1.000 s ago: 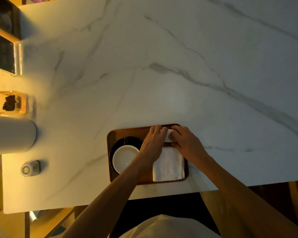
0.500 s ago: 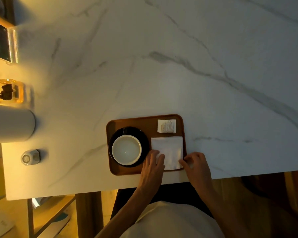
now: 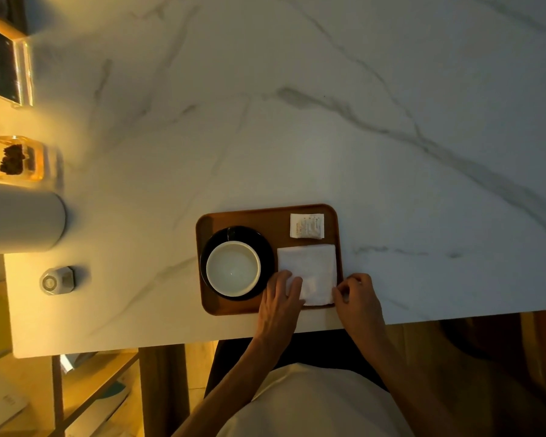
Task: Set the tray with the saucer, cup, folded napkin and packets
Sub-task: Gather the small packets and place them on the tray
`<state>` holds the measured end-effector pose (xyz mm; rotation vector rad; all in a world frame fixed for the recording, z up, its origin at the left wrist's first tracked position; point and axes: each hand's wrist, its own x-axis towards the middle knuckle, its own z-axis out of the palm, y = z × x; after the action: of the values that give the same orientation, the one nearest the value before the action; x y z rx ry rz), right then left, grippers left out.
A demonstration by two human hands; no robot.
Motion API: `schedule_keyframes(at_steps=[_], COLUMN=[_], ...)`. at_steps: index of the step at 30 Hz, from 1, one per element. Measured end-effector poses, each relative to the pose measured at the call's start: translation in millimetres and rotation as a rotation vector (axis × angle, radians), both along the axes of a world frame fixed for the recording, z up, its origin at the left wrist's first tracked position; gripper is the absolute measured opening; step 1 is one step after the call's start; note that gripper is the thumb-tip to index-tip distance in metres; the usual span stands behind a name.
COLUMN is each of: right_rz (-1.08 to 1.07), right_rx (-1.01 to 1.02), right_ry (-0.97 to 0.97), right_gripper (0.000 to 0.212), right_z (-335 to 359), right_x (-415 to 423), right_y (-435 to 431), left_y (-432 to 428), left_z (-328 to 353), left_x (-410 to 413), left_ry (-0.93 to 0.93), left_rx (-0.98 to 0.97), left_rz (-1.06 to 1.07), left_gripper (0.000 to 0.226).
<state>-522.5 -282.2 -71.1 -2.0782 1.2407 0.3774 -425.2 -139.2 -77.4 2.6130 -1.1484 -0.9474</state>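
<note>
The left hand (image 3: 279, 305) lies flat, fingers straight on the near left corner of the folded napkin (image 3: 312, 266). The right hand (image 3: 358, 301) curls at its near right corner; whether it pinches cloth or the tray (image 3: 265, 216) rim I cannot tell. The napkin looks soft, light and limp, best nudged by its edges. Just left of the left hand the cup (image 3: 233, 268) sits on the saucer (image 3: 267, 252), likely fragile; beyond both hands lie the packets (image 3: 307, 226)
</note>
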Motion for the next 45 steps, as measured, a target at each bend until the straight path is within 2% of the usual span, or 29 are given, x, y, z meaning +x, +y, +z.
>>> schedule_keyframes(at_steps=[3, 7, 9, 11, 14, 17, 19, 21, 24, 26, 29, 32, 34, 38, 45], right_rz=[0.026, 0.035, 0.029, -0.007, -0.108, -0.041, -0.009, -0.067, -0.292, -0.436, -0.528, -0.612, -0.658, -0.648, -0.559], right_rx=[-0.038, -0.137, -0.096, 0.046, 0.358, 0.469, 0.473, 0.361, 0.043, -0.057, 0.045, 0.293, 0.380, 0.415, 0.430], right_ry=[0.027, 0.017, -0.091, -0.185, -0.259, -0.262, -0.238, -0.250, -0.218, -0.136, -0.036, -0.112, -0.147, -0.198, -0.225], right_gripper=[0.015, 0.016, 0.016, 0.019, 0.029, 0.036, 0.037, 0.036, 0.033, 0.035, 0.035, 0.033, 0.034, 0.034, 0.036], right_z=[2, 14, 22, 27, 36, 42, 43, 43, 43, 40, 33, 30, 28, 23, 23], right_x=[0, 14, 31, 52, 86, 107, 112, 107, 92, 78, 61, 61, 63, 73, 143], right_y=[2, -2, 0, 7, 21, 36, 43, 43, 27, 10, -8, -13, -15, -25, -70], left_y=[1, 6, 11, 18, 35, 58, 68, 76, 87, 94, 98, 96, 96, 98, 70], left_z=[6, 29, 45, 58, 66, 60, 55, 50, 44, 39, 35, 37, 38, 37, 36], left_x=[0, 17, 32, 50, 80, 101, 107, 112, 124, 131, 138, 144, 148, 157, 201], left_ry=[-0.036, -0.224, -0.304, -0.299, -0.166, 0.045, 0.142, 0.191, 0.277, 0.330, 0.449, 0.585, 0.680, 0.793, 0.747], left_rx=[-0.098, -0.402, -0.467, -0.452, -0.302, -0.231, -0.248, -0.252, -0.209, -0.134, -0.096, -0.164, -0.180, -0.179, -0.224], left_rz=[0.004, 0.026, 0.188, 0.463, 0.842, 0.999, 1.013, 1.055, 1.130, 1.102, 1.073, 1.097, 1.126, 1.161, 1.211], left_gripper=[0.059, 0.030, 0.021, 0.024, 0.034, 0.043, 0.043, 0.042, 0.038, 0.038, 0.035, 0.031, 0.031, 0.034, 0.040])
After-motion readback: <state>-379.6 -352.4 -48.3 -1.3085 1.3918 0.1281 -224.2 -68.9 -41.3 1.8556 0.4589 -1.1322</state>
